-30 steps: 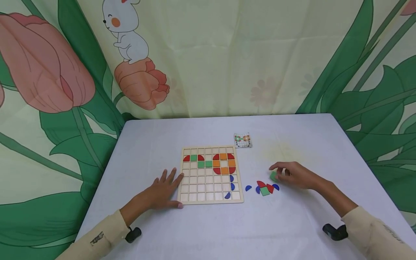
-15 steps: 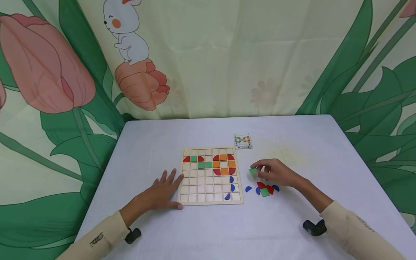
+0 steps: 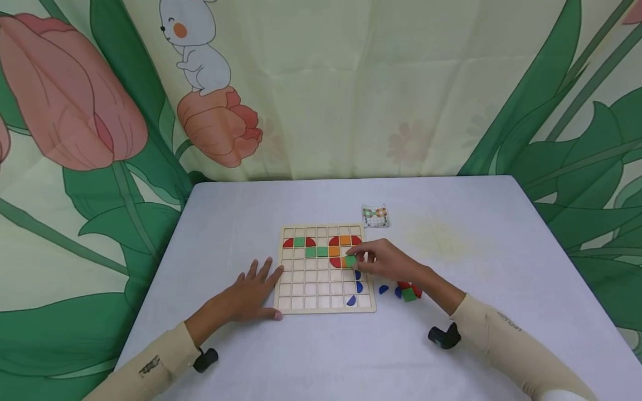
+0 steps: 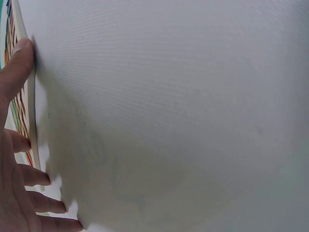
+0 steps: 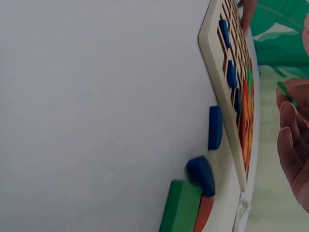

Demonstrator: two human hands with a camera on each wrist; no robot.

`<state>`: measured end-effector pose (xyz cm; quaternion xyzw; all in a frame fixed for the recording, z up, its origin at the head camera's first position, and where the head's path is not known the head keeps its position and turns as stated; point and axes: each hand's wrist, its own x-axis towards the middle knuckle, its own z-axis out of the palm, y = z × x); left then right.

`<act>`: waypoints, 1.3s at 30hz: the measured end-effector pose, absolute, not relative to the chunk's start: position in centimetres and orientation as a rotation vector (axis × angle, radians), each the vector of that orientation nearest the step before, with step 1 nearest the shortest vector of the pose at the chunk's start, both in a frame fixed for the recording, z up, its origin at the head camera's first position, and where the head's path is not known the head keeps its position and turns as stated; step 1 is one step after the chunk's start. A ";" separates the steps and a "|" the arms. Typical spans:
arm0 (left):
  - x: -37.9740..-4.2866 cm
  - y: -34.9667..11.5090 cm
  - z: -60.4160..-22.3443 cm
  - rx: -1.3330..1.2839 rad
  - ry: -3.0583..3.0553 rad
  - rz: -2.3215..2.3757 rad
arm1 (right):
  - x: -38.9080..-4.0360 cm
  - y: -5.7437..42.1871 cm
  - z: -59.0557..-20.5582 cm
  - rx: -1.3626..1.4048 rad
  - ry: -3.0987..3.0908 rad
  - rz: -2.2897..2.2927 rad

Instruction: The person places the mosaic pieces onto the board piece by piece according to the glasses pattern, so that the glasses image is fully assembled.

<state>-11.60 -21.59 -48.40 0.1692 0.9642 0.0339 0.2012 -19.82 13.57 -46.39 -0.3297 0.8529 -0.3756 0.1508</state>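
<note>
Between thumb and fingers, my right hand [image 3: 383,260] pinches a green square tile [image 3: 350,261] over the right part of a wooden grid board [image 3: 311,289]. The tile shows nearly edge-on in the right wrist view, within the fingers [image 5: 288,145]. Spread fingers of my left hand [image 3: 248,295] rest at the board's left edge, the thumb by its lower corner. Red quarter-round pieces [image 3: 335,262], orange squares [image 3: 344,240] and green squares [image 3: 311,252] sit in the upper cells. Several blue half-round pieces [image 3: 351,300] lie on the right side. My right hand hides some cells.
Right of the board lies a loose pile with a green square [image 3: 409,294], red pieces and a blue half-round [image 3: 398,292], partly behind my right wrist. Another blue half-round [image 3: 383,289] lies nearer the board. A small pattern card [image 3: 375,216] lies beyond the board's upper right corner.
My right hand has carried the green square tile leftward from above the loose pile to over the board's right side. The left hand has stayed at the board's edge.
</note>
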 end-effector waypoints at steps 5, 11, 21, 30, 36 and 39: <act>-11.8 -21.6 -48.4 0.480 2.684 0.092 | -20.6 10.8 -46.2 -1.003 2.427 -1.072; -12.1 -21.5 -48.2 0.472 2.672 0.085 | -21.3 7.7 -45.7 -1.035 2.417 -1.094; -11.9 -21.6 -47.8 0.467 2.655 0.105 | -22.1 2.9 -46.5 -0.899 2.387 -1.096; -11.9 -21.7 -47.6 0.467 2.655 0.110 | -23.5 0.0 -47.5 -0.781 2.378 -1.093; -12.0 -21.8 -48.0 0.463 2.648 0.084 | -23.9 -1.0 -48.0 -0.722 2.457 -1.034; -12.1 -21.9 -48.1 0.471 2.649 0.089 | -23.9 -1.5 -48.4 -0.740 2.497 -1.006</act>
